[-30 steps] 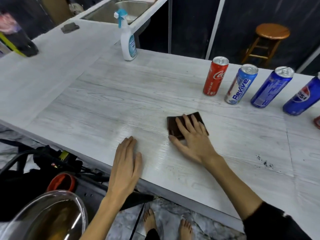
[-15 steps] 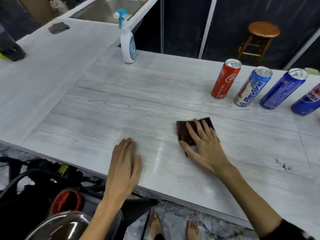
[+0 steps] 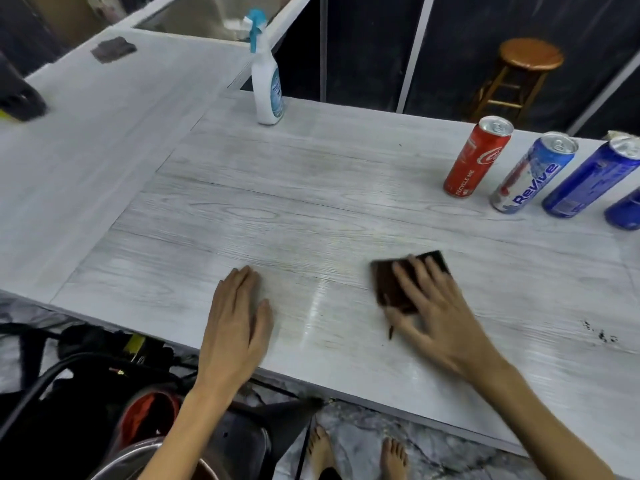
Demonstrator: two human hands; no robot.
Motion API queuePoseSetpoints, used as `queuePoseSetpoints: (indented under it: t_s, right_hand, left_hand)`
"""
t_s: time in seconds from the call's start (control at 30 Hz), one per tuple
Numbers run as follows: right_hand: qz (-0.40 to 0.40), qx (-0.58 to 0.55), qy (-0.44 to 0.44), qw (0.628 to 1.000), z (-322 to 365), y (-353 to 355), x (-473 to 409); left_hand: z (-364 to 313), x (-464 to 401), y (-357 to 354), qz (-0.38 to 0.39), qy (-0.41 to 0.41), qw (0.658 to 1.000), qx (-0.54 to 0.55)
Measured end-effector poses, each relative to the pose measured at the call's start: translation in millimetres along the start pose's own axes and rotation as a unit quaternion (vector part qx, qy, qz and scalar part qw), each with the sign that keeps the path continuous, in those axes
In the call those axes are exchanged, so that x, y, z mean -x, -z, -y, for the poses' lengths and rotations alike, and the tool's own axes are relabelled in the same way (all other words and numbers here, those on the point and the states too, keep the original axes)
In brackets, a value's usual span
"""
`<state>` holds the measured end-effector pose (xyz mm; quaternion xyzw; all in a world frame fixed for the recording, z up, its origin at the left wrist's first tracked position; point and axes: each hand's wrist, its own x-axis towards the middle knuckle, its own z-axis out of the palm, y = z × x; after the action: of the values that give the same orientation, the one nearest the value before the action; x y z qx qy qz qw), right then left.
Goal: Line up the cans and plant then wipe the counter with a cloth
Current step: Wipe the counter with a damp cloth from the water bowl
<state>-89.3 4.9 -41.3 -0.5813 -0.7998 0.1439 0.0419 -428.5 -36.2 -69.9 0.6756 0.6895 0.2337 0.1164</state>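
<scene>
A dark brown cloth [image 3: 389, 289] lies flat on the pale wood-grain counter [image 3: 311, 209], and my right hand [image 3: 436, 306] presses down on it with fingers spread. To its left, my left hand [image 3: 235, 320] rests flat and empty near the counter's front edge. Along the back right stands a row of cans: a red one [image 3: 476, 157], a blue and white Revive can [image 3: 531, 174], a dark blue can [image 3: 588, 178], and another blue one [image 3: 627, 211] cut off by the frame's edge. No plant is in view.
A white spray bottle [image 3: 266, 74] with a blue trigger stands at the counter's back. A second dark cloth [image 3: 112, 49] lies on the left counter beside a sink [image 3: 207, 19]. Black specks [image 3: 599, 332] mark the counter at right. A wooden stool [image 3: 519, 77] stands beyond.
My right hand slid the cloth a little rightward along the counter, and my head view shifted so the rightmost can is mostly out of frame. My left hand stayed put.
</scene>
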Motion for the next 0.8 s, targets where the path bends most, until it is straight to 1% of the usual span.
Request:
queuePoseSetpoints:
  t_s: [0.07, 0.1, 0.17, 0.27, 0.33, 0.43, 0.5, 0.57, 0.63, 0.7, 0.77, 0.8]
  right_hand:
    - [-0.013, -0.030, -0.056, 0.998, -5, 9, -35]
    - [-0.017, -0.040, -0.071, 0.997, -1, 11, -54]
    - [-0.017, -0.045, -0.065, 0.997, 15, 9, -90]
    - [-0.017, -0.029, -0.012, 0.999, 55, -2, -116]
    - [-0.010, -0.011, 0.045, 0.999, 83, -15, -105]
    - [0.026, 0.001, 0.149, 0.988, 111, -34, -45]
    - [0.043, -0.019, 0.185, 0.982, 109, -41, 4]
    - [0.052, -0.026, 0.178, 0.982, 87, -39, 36]
    - [0.038, -0.007, 0.148, 0.988, 59, -29, 39]
    - [0.031, -0.003, 0.093, 0.995, 45, -18, 14]
    - [0.016, -0.005, 0.045, 0.999, 51, -13, -23]
    - [0.009, -0.006, 0.035, 0.999, 61, -14, -42]
  left_hand:
    - [5, -1, 2, 0.000, 0.002, 1.000, -0.003]
    - [5, -1, 2, 0.000, 0.002, 1.000, -0.001]
    - [3, 0, 2, -0.001, -0.001, 1.000, -0.004]
    - [2, 1, 2, -0.006, 0.004, 1.000, 0.001]
    - [2, 1, 3, -0.014, 0.011, 1.000, 0.011]
    - [4, 1, 2, -0.023, 0.009, 1.000, 0.014]
    - [5, 1, 0, -0.022, 0.012, 1.000, 0.014]
    - [7, 2, -1, -0.020, 0.013, 1.000, 0.013]
    - [7, 3, -1, -0.024, 0.014, 0.999, 0.017]
    - [6, 5, 0, -0.032, 0.019, 0.999, 0.027]
    - [6, 9, 2, -0.039, 0.029, 0.998, 0.043]
    - [7, 12, 3, -0.043, 0.034, 0.997, 0.049]
